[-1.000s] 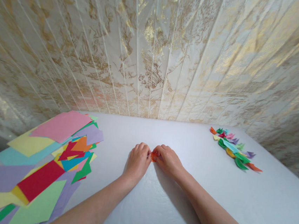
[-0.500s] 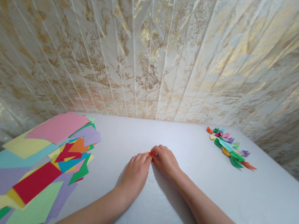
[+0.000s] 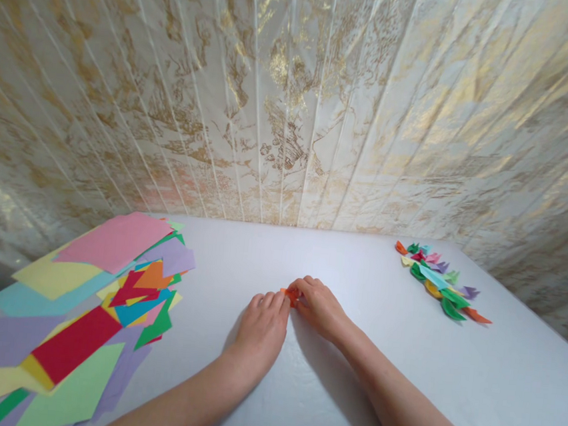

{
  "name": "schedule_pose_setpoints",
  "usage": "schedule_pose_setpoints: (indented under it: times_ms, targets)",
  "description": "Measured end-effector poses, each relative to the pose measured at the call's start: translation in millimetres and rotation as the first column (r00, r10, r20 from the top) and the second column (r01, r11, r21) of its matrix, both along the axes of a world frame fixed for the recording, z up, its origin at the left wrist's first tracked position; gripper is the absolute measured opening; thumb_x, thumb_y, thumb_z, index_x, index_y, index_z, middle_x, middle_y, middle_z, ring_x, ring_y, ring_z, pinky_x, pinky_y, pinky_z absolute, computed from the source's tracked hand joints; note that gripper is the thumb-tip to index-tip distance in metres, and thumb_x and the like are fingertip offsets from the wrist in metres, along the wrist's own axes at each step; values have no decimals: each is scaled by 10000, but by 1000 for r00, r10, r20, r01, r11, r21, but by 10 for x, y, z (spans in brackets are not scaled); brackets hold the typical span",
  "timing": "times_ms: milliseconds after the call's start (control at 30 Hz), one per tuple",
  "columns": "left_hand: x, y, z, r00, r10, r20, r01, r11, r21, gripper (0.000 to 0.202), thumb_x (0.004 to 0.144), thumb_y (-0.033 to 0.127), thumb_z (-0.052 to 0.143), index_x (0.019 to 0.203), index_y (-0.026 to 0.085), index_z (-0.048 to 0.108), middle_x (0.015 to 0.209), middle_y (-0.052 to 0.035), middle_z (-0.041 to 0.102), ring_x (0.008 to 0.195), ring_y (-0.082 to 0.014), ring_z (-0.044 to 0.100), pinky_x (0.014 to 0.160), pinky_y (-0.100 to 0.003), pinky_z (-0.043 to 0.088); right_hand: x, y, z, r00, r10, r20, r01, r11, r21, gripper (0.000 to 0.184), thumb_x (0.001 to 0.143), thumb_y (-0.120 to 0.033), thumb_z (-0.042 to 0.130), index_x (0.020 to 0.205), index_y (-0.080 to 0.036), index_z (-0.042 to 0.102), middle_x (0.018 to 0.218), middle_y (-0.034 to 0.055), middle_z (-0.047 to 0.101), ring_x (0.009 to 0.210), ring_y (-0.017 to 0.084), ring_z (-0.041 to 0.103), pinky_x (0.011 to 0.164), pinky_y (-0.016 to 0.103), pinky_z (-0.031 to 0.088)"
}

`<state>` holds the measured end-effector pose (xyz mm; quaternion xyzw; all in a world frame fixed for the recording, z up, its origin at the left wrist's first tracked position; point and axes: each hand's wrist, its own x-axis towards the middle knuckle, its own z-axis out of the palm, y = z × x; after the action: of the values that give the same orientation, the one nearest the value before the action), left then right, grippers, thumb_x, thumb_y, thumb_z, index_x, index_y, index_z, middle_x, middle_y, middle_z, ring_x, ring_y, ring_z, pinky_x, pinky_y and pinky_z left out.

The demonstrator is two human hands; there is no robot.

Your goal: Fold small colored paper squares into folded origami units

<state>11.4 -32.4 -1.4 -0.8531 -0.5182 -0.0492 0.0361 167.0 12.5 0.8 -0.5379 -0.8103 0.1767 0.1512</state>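
A small folded orange paper piece (image 3: 290,295) lies on the white table (image 3: 327,391) between my two hands. My right hand (image 3: 319,305) pinches it with curled fingers. My left hand (image 3: 263,328) rests beside it, fingers stretched forward and fingertips touching the orange piece's near edge. Most of the orange piece is hidden under the fingers.
A loose heap of coloured paper sheets (image 3: 79,307) covers the table's left side. A row of small folded paper pieces (image 3: 440,285) in several colours lies at the far right. A gold-patterned wall (image 3: 295,93) stands directly behind the table.
My left hand has slid back toward me and its fingers have stretched out from a curled grip. My right hand stays on the orange piece.
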Motion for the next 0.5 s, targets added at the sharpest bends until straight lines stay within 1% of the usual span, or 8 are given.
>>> schedule_pose_setpoints:
  times_ms: [100,200,300,433,500]
  targets:
    - [-7,-13,6,1000,-29,-11,29,1000,4,379,886,58,402,1214,145,571,1105,-101,639,1040,-253,588,943,-423,454,27,17,-4,999,31,-31,-31,999,-20,204,838,-84,565,988,-189,655,956,61,646,891,181,572,788,268,412]
    - [0,-39,46,998,-50,-29,50,999,-3,394,884,59,411,1237,142,566,1103,-114,638,1031,-260,589,929,-424,459,67,51,-34,994,74,-84,-76,997,-20,260,795,-30,565,987,-182,651,954,57,647,905,176,572,809,266,411]
    - [15,-58,74,998,-56,-38,55,998,-20,388,888,58,408,1220,156,583,1125,-131,633,1043,-263,588,922,-424,461,99,79,-52,988,100,-114,-104,994,-28,311,764,1,543,992,-182,650,947,53,643,905,173,570,810,264,408]
    - [19,-65,75,997,-67,-41,66,997,-42,365,877,69,436,1177,191,606,1183,-138,620,1076,-271,583,933,-432,459,99,80,-27,990,80,-115,-87,995,-51,370,722,35,492,970,-184,657,920,47,636,892,170,562,795,258,403]
    - [17,-70,71,997,-72,-42,70,996,-54,367,870,71,446,1175,196,608,1201,-142,615,1088,-276,581,944,-438,455,86,74,-8,991,67,-115,-73,996,-50,378,723,38,466,953,-185,666,902,46,637,872,166,561,784,255,404]
